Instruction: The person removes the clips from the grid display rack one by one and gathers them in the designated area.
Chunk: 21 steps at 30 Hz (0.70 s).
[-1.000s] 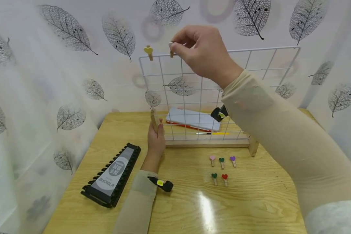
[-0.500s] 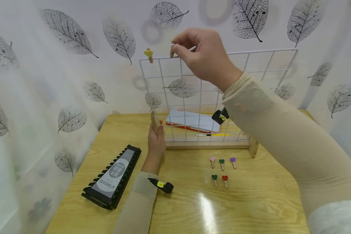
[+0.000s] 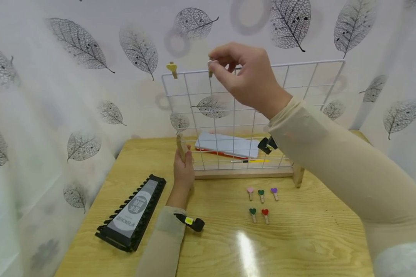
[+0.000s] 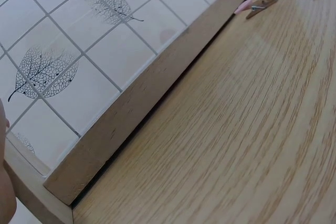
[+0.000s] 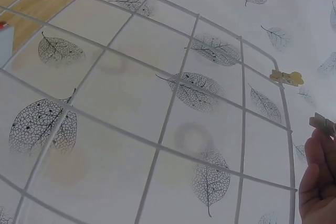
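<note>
My right hand (image 3: 244, 77) pinches a small wooden clothespin (image 3: 210, 72) with a whitish top between thumb and fingers, at the top wire of the white wire grid (image 3: 225, 92). In the right wrist view the clothespin (image 5: 321, 123) shows a gap between it and the wire. A clothespin with a yellow heart (image 3: 171, 68) is clipped on that wire near the left corner. My left hand (image 3: 184, 169) grips the wooden end piece (image 3: 180, 146) of the grid's stand. Several heart clothespins, pink (image 3: 250, 193), green, purple and red (image 3: 265, 216), lie on the table in front.
Left of my left arm lies a black rack with a grey label (image 3: 133, 211). Behind the grid are a white and red flat case (image 3: 227, 145) and a yellow-handled brush (image 3: 253, 161). A leaf-print curtain (image 3: 135, 104) hangs behind the wooden table (image 3: 291, 231).
My right hand has shifted a little to the right along the top wire with the clothespin. My left hand keeps its grip on the stand. The head view has tilted slightly.
</note>
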Motion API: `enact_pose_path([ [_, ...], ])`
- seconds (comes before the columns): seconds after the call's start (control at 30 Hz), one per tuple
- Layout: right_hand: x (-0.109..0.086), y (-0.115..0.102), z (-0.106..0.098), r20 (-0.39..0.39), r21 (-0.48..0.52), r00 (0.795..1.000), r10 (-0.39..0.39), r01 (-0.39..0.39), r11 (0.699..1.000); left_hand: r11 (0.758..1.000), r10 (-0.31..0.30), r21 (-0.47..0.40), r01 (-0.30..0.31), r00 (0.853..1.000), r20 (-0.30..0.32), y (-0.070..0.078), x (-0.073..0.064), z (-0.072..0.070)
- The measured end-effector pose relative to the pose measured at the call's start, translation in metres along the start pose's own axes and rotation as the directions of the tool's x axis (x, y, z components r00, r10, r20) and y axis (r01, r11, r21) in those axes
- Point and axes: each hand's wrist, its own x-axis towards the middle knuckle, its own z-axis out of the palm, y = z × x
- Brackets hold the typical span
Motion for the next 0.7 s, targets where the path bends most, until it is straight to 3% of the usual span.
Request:
enact_pose_path([
  [0.2, -0.014, -0.001, -0.009, -0.005, 0.036, 0.999, 0.041, -0.041, 0.998, 0.999, 0.007, 0.039, -0.007, 1.0, -0.014, -0.026, 0.006, 0.003],
  [0.47, -0.036, 0.006, -0.022, -0.005, 0.044, 0.998, 0.057, -0.057, 0.997, 1.0, -0.013, 0.025, 0.013, 1.0, -0.009, -0.024, 0.005, 0.001],
  [0.7, -0.049, 0.006, -0.033, 0.001, 0.021, 0.992, 0.127, -0.127, 0.992, 0.999, -0.01, 0.036, 0.01, 1.0, 0.005, -0.024, 0.005, 0.001],
])
